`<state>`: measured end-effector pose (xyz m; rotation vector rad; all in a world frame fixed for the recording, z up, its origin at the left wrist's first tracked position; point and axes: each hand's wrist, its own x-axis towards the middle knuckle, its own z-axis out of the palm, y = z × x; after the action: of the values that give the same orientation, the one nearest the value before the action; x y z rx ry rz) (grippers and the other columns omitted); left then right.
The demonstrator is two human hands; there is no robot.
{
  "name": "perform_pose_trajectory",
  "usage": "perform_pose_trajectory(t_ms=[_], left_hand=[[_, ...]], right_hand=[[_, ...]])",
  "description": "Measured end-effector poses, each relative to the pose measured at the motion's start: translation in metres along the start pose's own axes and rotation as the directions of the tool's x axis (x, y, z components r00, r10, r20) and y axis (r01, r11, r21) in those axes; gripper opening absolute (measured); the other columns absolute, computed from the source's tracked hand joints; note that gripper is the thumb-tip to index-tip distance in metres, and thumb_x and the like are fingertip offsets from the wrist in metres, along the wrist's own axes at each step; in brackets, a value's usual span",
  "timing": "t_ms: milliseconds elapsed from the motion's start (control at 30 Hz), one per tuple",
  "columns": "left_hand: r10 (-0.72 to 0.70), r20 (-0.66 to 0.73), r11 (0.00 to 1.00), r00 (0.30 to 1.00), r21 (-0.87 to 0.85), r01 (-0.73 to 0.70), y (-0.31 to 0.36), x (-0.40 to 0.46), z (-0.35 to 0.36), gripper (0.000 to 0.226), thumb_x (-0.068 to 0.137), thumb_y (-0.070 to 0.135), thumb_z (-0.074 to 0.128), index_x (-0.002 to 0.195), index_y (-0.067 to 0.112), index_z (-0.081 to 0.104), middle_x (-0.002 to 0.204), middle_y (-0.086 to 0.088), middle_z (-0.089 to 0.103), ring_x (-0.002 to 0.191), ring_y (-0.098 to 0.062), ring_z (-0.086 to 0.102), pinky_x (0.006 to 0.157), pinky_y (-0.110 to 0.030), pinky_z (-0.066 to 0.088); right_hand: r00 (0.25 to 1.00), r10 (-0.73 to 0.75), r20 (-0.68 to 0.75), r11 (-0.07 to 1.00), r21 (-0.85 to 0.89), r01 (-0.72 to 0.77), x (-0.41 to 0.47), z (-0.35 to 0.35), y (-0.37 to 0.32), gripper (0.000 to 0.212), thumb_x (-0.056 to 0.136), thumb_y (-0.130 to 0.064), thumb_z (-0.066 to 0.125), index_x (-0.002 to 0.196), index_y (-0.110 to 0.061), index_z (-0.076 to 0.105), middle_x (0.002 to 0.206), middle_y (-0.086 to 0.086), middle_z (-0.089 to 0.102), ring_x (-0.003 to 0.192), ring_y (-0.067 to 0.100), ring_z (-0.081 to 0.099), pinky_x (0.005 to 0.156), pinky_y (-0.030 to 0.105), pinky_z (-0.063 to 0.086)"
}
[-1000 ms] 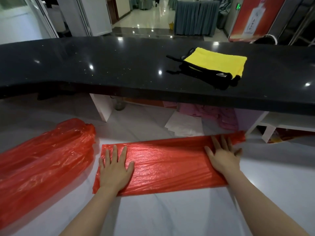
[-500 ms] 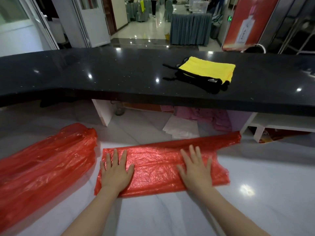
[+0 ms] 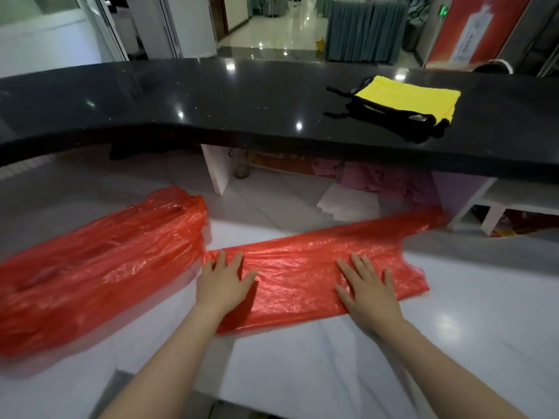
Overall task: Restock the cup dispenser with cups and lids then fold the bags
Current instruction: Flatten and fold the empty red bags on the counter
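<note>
A flat red bag [image 3: 314, 279] lies on the white bench [image 3: 453, 343], in front of the person. Both hands press on it with straight, spread fingers, so each grip is apart and holds nothing. The left hand [image 3: 223, 285] rests on the left end of the bag, the right hand [image 3: 370, 293] near its right part. Just beside its left end lies a second, puffed red bag [image 3: 99, 267]. Behind, on a higher black counter [image 3: 211, 107], a yellow cloth [image 3: 411, 96] lies on black straps [image 3: 390, 117].

Dim indoor light; ceiling-lamp glare on black counter [image 3: 211, 98]; wide-angle edge curvature.
</note>
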<state>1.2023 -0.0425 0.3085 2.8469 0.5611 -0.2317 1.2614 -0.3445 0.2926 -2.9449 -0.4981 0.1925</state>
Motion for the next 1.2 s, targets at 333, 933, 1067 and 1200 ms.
perform_pose_trajectory(t_ms=[333,933,1067,1200], left_hand=[[0.357,-0.065,0.932,0.932,-0.033,-0.360,-0.004,-0.050,-0.012,0.046,0.082,0.042,0.064,0.127,0.034,0.057,0.111,0.000,0.052,0.112,-0.024,0.045,0.097,-0.032,0.037],[0.485,0.159,0.842,0.860,0.181,-0.508,0.022,-0.139,0.056,0.069,0.091,0.068,0.010,0.149,0.040,-0.012,0.159,0.004,-0.020,0.146,-0.025,-0.017,0.114,-0.048,-0.014],[0.446,0.187,0.888,0.875,0.032,-0.459,0.050,-0.172,0.066,0.088,0.072,0.084,-0.008,0.149,0.041,-0.009,0.158,0.005,-0.019,0.146,-0.023,-0.017,0.110,-0.044,-0.019],[0.459,0.236,0.889,0.857,-0.133,-0.439,0.060,-0.190,0.066,0.090,0.064,0.091,-0.007,0.144,0.050,-0.009,0.158,0.009,-0.014,0.146,-0.021,-0.014,0.111,-0.044,-0.018]], right_hand=[[0.988,0.069,-0.138,0.995,0.082,-0.058,-0.069,0.004,-0.071,0.058,0.095,-0.053,0.033,0.149,-0.036,0.021,0.162,-0.003,0.001,0.147,0.021,-0.015,0.110,0.051,-0.021],[0.991,-0.134,-0.015,0.990,-0.035,0.133,-0.211,0.010,-0.008,0.079,0.083,-0.073,0.035,0.145,-0.024,0.040,0.155,0.004,0.029,0.141,0.029,0.032,0.112,0.051,0.024],[0.965,-0.246,-0.088,0.968,-0.065,0.241,-0.239,0.025,-0.013,0.091,0.054,-0.044,0.087,0.136,-0.022,0.055,0.142,0.011,0.050,0.128,0.035,0.050,0.097,0.057,0.042],[0.969,-0.225,-0.103,0.974,-0.012,0.225,-0.246,0.027,0.000,0.073,0.075,-0.044,0.077,0.141,-0.032,0.047,0.153,0.005,0.033,0.141,0.030,0.031,0.111,0.053,0.023]])
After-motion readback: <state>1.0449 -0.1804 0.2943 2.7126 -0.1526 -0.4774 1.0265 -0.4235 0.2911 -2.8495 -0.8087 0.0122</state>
